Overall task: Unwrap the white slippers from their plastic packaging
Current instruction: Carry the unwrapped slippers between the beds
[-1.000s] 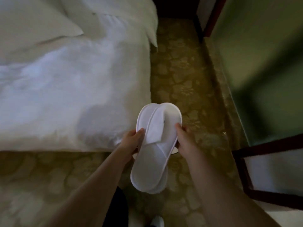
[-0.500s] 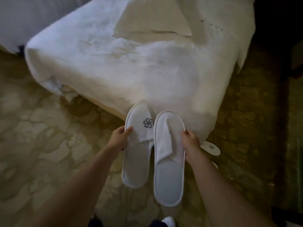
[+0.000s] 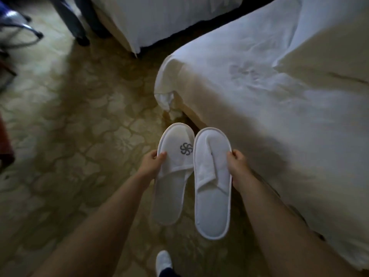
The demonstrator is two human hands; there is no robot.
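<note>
Two white slippers hang side by side above the carpet, toes pointing away from me. My left hand (image 3: 153, 164) grips the outer edge of the left slipper (image 3: 173, 176), whose strap bears a grey swirl logo. My right hand (image 3: 236, 164) grips the outer edge of the right slipper (image 3: 212, 186), whose strap is folded flat over the sole. No plastic packaging shows on either slipper or anywhere in view.
A bed with white linen (image 3: 269, 100) fills the right side, its corner close to the slippers. A second white bed (image 3: 159, 21) stands at the top. A metal-framed object (image 3: 18, 31) sits at the far left. Patterned carpet (image 3: 79, 136) covers the floor; my foot (image 3: 163, 261) is below.
The slippers, stacked together a second ago, are now apart, one in each hand. My view has swung left, so the bed now lies to the right.
</note>
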